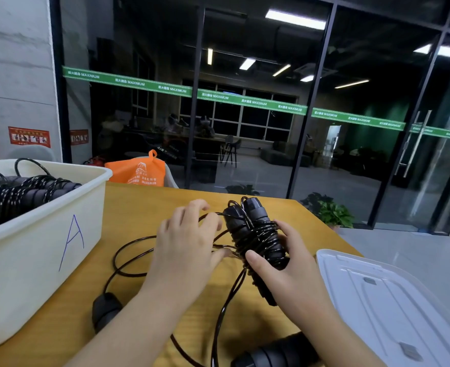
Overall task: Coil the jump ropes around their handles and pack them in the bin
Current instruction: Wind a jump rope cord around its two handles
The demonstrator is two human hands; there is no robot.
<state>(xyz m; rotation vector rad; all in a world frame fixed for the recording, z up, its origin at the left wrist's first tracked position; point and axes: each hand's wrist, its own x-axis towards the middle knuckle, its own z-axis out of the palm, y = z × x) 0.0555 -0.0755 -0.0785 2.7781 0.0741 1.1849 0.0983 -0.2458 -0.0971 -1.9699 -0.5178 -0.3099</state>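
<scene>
Head cam: right hand (295, 276) has the paired handles (255, 234) gripped above the table (139, 207), with several wraps of rope (128, 250) on already. Left hand (189, 242) is pinching the loose rope and feeding it round. Tip imo: keep tension, lay each turn snug beside the last, and tuck the tail under. The bin (46, 234), just left, already holds a coiled rope. Lid (393, 311) sits right.

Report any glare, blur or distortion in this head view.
Head view: ceiling lights reflect in the glass wall; wide-angle bending curves the bin and lid at the edges; left hand fingers slightly blurred; wound rope on the handles sharp.
</scene>
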